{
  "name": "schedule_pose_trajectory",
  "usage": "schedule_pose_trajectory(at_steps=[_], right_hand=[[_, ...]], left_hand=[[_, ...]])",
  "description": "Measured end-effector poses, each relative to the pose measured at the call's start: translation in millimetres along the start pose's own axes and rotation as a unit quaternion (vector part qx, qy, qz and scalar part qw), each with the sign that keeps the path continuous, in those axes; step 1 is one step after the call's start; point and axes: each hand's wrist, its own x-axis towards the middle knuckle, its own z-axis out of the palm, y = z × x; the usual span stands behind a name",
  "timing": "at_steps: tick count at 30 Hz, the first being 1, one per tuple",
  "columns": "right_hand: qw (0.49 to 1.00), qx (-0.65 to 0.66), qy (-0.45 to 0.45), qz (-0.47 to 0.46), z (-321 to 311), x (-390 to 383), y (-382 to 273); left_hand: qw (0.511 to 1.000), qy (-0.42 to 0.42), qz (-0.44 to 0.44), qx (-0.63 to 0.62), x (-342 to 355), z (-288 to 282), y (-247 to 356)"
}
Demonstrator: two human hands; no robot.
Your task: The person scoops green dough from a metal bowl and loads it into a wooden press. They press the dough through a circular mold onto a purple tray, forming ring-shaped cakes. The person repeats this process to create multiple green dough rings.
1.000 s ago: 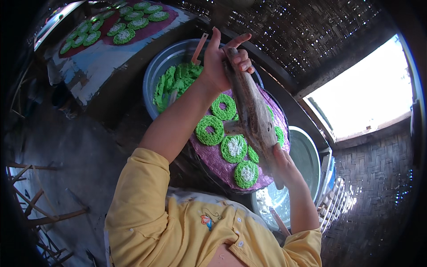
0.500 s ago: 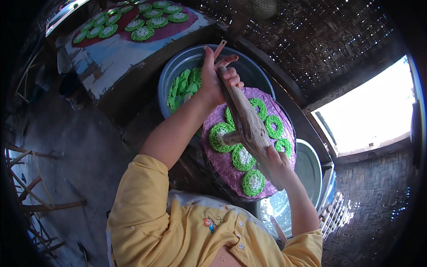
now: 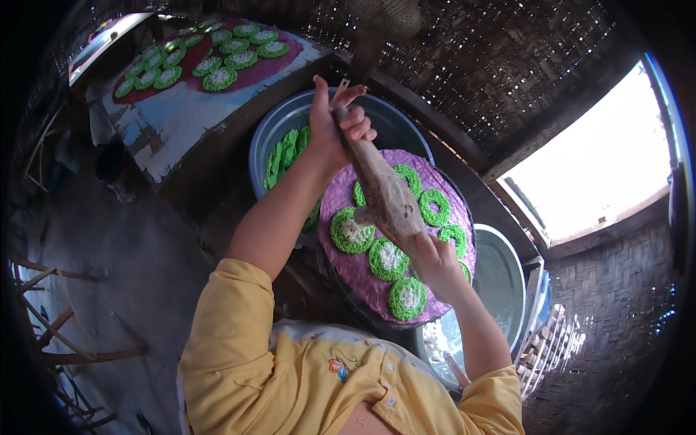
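Observation:
Both my hands grip a weathered wooden press (image 3: 388, 196) with a short side peg, held slantwise above a round purple-covered tray (image 3: 344, 272). My left hand (image 3: 335, 129) is wrapped round its narrow far end, with a thin flat stick (image 3: 342, 87) showing behind the fingers. My right hand (image 3: 441, 270) closes on the thick near end. Lacy rings of green strands lie on the tray. Several have white strands in the middle, such as the near round (image 3: 407, 299); those on the right are plain green. The press's peg overlaps the leftmost round in view; whether they touch I cannot tell.
A blue-grey basin (image 3: 262, 123) holding green dough (image 3: 286, 152) stands beyond the tray. A pale-rimmed basin (image 3: 518, 283) with white dough (image 3: 435, 341) is at the right. On a worn table (image 3: 152, 156), far left, lie more rounds. Woven walls and a bright opening (image 3: 602, 159) are right.
The view has shifted slightly. Relative to the tray, the press and both hands have moved a little away from me; both hands keep their hold.

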Motion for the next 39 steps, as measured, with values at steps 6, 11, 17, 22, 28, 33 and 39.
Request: schedule_pose_trajectory(at_steps=[6, 11, 17, 22, 28, 33, 39], right_hand=[[1.000, 0.009, -0.014, -0.001, 9, 5, -3], [1.000, 0.007, -0.024, -0.016, 12, 14, -4], [0.997, -0.002, -0.010, -0.074, 9, 13, -9], [0.996, 0.019, -0.020, -0.084, 3, 5, -9], [0.974, 0.175, 0.034, -0.138, -5, -15, -5], [0.912, 0.378, 0.014, -0.158, -28, -47, -1], [0.945, -0.018, 0.243, -0.218, -61, -78, -40]], left_hand=[[1.000, 0.025, -0.004, -0.009, -5, -5, 8], [0.999, -0.020, 0.013, 0.024, -5, 2, 17], [0.997, -0.071, 0.010, 0.039, -6, 20, 26], [0.989, -0.133, 0.019, 0.064, -4, 37, 24], [0.988, -0.077, 0.068, 0.118, -7, 66, 20], [0.755, -0.313, 0.059, 0.574, -36, 114, -11], [0.376, -0.164, 0.299, 0.861, -45, 161, -90]])
